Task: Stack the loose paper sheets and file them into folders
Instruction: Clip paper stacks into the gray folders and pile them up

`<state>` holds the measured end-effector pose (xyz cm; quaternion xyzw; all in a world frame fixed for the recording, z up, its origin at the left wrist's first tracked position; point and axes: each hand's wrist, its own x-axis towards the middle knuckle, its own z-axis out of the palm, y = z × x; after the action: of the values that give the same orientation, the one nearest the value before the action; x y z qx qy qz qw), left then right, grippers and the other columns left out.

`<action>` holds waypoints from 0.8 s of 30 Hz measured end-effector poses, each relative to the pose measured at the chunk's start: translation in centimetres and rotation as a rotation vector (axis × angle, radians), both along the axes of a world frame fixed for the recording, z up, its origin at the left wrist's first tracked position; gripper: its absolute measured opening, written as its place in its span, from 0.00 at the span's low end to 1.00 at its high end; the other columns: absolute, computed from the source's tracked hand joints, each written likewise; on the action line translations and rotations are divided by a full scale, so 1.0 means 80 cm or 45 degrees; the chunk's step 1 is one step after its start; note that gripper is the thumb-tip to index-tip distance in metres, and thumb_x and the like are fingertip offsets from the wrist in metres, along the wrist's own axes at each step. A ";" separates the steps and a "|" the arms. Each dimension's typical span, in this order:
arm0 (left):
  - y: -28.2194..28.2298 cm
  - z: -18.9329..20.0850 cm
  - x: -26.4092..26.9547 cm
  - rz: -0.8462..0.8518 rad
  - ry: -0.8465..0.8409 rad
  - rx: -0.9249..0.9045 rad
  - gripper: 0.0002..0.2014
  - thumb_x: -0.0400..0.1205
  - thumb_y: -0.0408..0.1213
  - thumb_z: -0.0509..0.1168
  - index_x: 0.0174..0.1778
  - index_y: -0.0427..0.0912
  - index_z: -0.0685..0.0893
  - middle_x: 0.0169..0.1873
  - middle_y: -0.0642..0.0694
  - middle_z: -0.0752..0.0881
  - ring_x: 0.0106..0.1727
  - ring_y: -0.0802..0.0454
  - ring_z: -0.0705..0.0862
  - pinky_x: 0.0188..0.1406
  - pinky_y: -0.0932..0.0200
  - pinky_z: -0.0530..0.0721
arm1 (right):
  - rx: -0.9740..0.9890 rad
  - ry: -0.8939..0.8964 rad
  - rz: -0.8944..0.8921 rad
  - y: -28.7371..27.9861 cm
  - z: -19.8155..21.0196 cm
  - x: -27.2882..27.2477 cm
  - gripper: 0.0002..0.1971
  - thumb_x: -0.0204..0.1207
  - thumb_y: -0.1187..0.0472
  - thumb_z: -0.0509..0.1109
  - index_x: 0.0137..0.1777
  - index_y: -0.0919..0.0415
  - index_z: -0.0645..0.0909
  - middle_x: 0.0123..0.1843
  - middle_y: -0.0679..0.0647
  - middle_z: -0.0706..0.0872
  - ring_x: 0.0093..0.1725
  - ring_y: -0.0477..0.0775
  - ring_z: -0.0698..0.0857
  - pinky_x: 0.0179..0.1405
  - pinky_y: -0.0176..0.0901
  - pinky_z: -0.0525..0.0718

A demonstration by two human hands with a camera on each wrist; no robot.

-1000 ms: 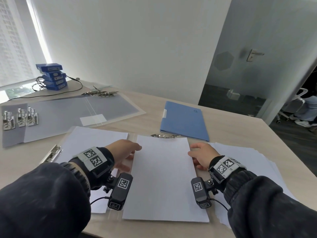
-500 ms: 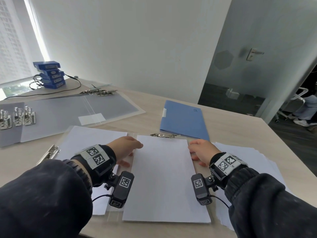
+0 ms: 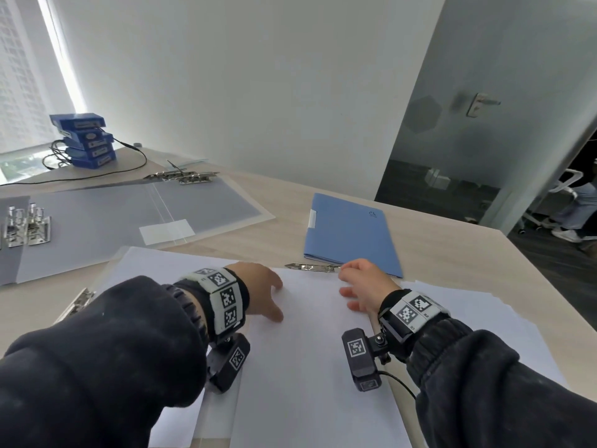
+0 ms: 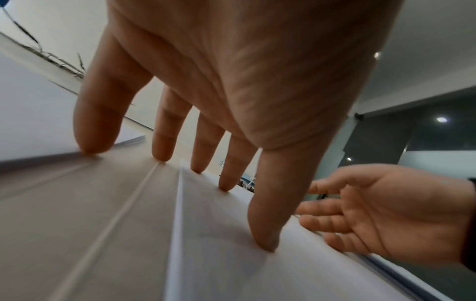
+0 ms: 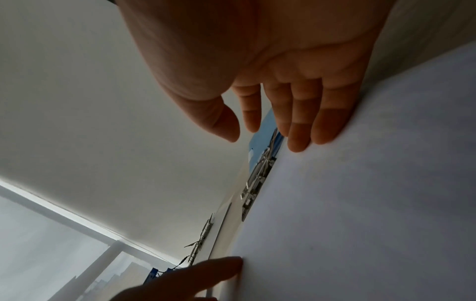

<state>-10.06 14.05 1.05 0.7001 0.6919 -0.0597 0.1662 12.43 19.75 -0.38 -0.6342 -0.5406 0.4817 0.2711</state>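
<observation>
Table edge: the table (image 3: 452, 253) ends along its right side, past the blue folder (image 3: 352, 234); bare wood shows between that folder and the far wall
Left side: an open grey binder (image 3: 106, 227) with metal clips lies flat; blue boxes (image 3: 85, 140) are stacked at the far left corner
Paper stack: the white paper stack (image 3: 310, 350) lies in front of the person on an open clear folder (image 3: 213, 425), its far edge just beside the metal clamp (image 3: 311, 267)
Other sheets: loose sheets (image 3: 491, 324) fan out to the right of the stack; more paper (image 3: 155, 273) lies on the folder's left half
Change: half a second ago both hands flanked the stack's side edges; now both sit further in toward its far end, over the sheet
Left hand: the left hand (image 3: 258, 291) is spread, fingertips (image 4: 265, 244) pressing down on the stack and folder, gripping nothing
Right hand: the right hand (image 3: 363, 286) is relaxed with fingers nearly straight, the outer fingers (image 5: 324, 130) touching the stack near the clamp, holding nothing
</observation>
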 end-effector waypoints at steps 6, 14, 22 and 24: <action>-0.002 0.005 0.006 -0.063 0.092 -0.003 0.37 0.75 0.64 0.73 0.80 0.59 0.74 0.75 0.53 0.79 0.73 0.46 0.79 0.67 0.52 0.78 | 0.083 -0.020 -0.004 0.012 0.004 -0.020 0.21 0.81 0.58 0.67 0.71 0.47 0.70 0.55 0.52 0.82 0.52 0.54 0.85 0.47 0.51 0.85; -0.003 0.006 0.004 -0.072 0.095 0.009 0.38 0.74 0.65 0.73 0.80 0.60 0.74 0.75 0.54 0.79 0.73 0.47 0.79 0.69 0.52 0.78 | 0.295 -0.528 0.483 0.012 0.022 -0.056 0.35 0.84 0.61 0.59 0.88 0.47 0.51 0.83 0.46 0.71 0.63 0.54 0.83 0.50 0.40 0.80; -0.002 0.005 0.005 -0.111 0.127 0.004 0.36 0.76 0.65 0.71 0.80 0.58 0.75 0.71 0.55 0.83 0.71 0.47 0.80 0.68 0.51 0.81 | 0.298 -1.128 0.820 0.000 0.030 -0.077 0.40 0.81 0.69 0.54 0.89 0.42 0.48 0.87 0.53 0.65 0.80 0.61 0.72 0.76 0.51 0.75; -0.002 0.005 0.005 -0.122 0.141 0.000 0.35 0.76 0.65 0.71 0.79 0.56 0.76 0.69 0.54 0.84 0.70 0.47 0.81 0.68 0.50 0.81 | 0.312 -1.256 0.867 0.001 0.027 -0.083 0.42 0.78 0.69 0.55 0.88 0.38 0.47 0.85 0.51 0.68 0.76 0.62 0.75 0.69 0.56 0.81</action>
<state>-9.64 13.92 1.47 0.7280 0.6657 -0.1062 0.1244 5.83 19.81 1.76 -0.5383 -0.8262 0.1251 -0.1092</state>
